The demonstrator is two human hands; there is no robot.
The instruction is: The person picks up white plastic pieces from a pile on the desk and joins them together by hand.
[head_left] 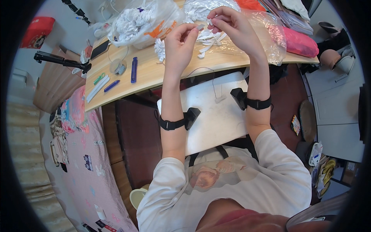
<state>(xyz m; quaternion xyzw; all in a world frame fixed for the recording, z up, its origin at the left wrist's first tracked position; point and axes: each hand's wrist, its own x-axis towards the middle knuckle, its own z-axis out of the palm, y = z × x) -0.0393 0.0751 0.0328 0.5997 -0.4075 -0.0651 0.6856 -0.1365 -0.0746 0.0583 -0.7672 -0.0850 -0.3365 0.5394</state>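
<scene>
Wooden surface (185, 71) cluttered with bags of white pieces, both hands raised above it.

Left hand (179, 40) and right hand (232, 23) meet over the surface's far side, fingertips pinched on a small white strip (201, 27) held between them; both hands are closed in a fine grip on it. Just under them lies a loose heap of white strips (208, 38), partly inside a clear plastic bag (266, 34). To the left stands a plastic bag of white pieces (143, 21). A blue pen (133, 69) and a tape roll (117, 67) lie nearer the surface's left end. Black wrist straps (172, 123) sit on both forearms, and a white board (214, 112) rests on the lap.
</scene>
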